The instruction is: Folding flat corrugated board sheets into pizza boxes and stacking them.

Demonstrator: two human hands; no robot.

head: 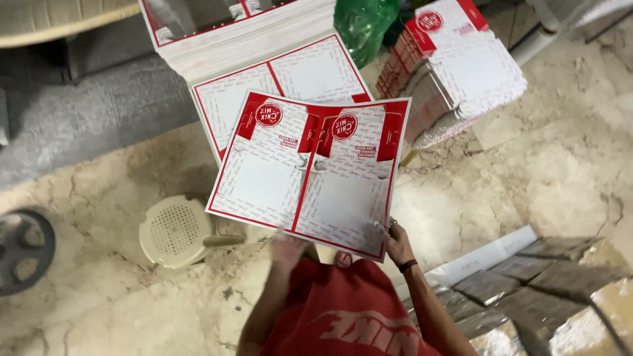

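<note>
The right hand (397, 242) pinches the near right corner of a flat white printed cardboard sheet with red borders and red panels (310, 173), fingers closed on its edge, while the left hand (288, 249) — blurred — sits under the sheet's near edge, and whether it grips cannot be told. The sheet is held up above a marbled beige floor (541, 171); beyond its far edge lies a tall stack of like sheets (264, 59), to its right a fanned pile of folded red-and-white cartons (455, 72), and to its left — on the floor — a round cream perforated plastic stool (178, 231).

Red shirt (343, 316) with pale print, dark wristband (408, 266).
</note>
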